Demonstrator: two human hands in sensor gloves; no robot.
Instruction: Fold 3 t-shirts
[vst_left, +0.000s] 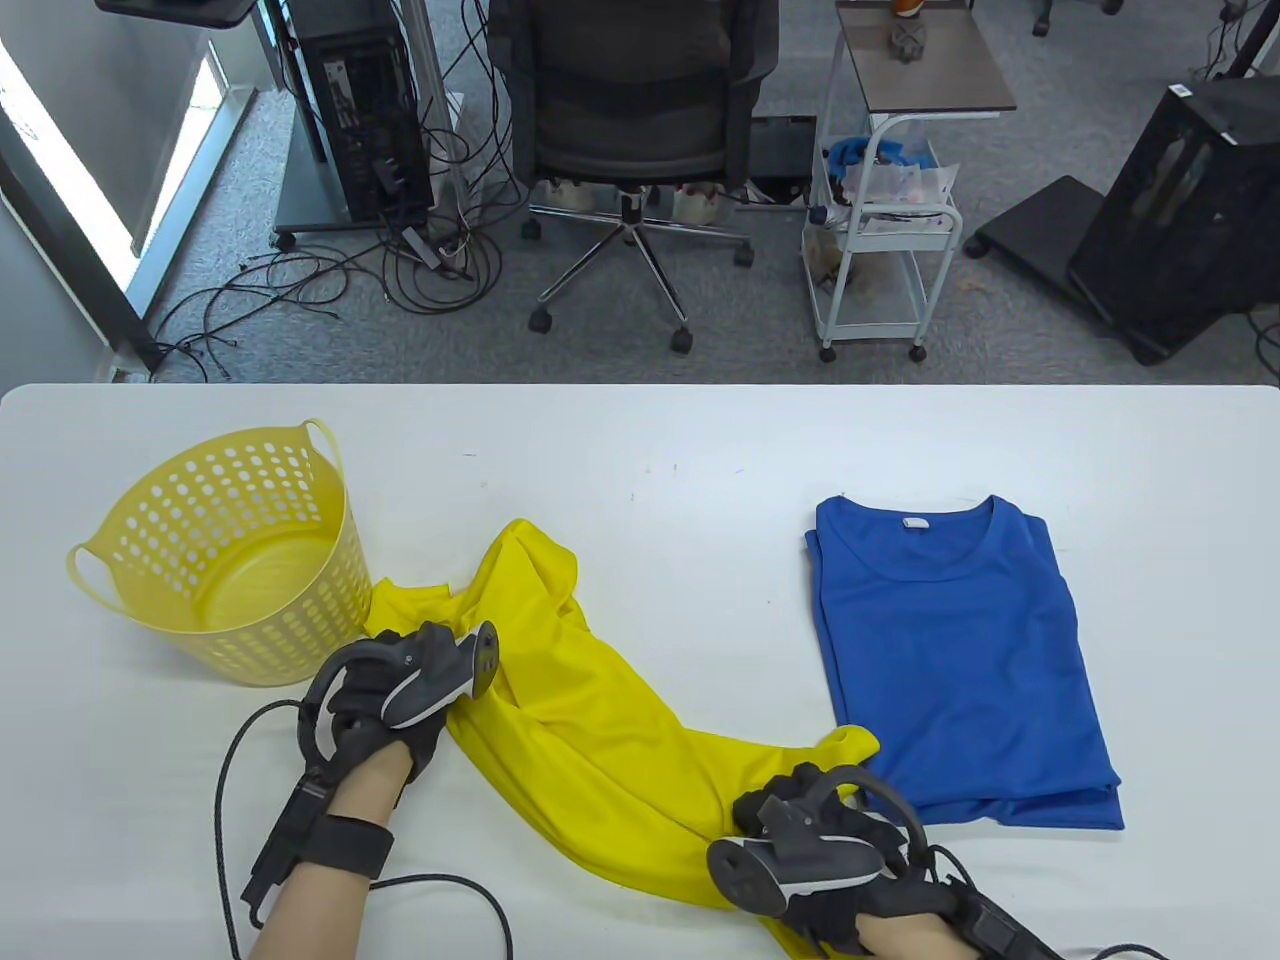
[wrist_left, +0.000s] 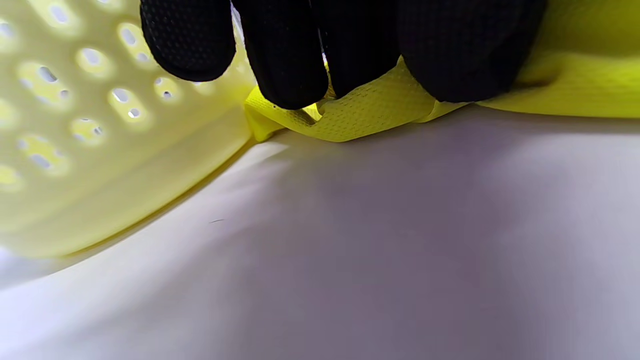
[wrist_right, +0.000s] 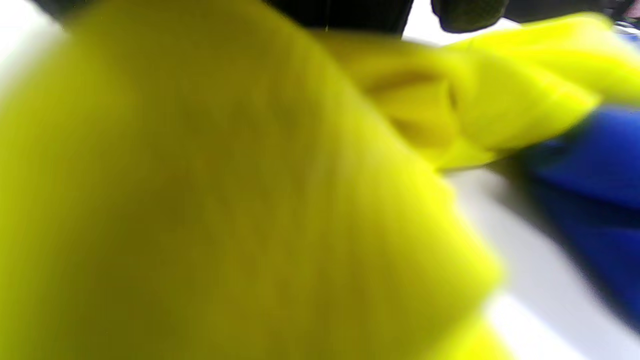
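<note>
Left hand (vst_left: 385, 690): my fingers (wrist_left: 285, 65) are curled, pinching an edge of the yellow t-shirt (vst_left: 590, 720) just beside the yellow basket (vst_left: 230, 560).
Right hand (vst_left: 830, 860): I grip the shirt's other end, bunched under my glove; the right wrist view is blurred.
Yellow t-shirt: stretched crumpled across the table (vst_left: 640, 450).
Blue t-shirt (vst_left: 960, 660): folded, on my right.

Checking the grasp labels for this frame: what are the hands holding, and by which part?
Both grip the yellow t-shirt: left hand pinches a hemmed edge beside the basket; right hand holds the opposite end.
</note>
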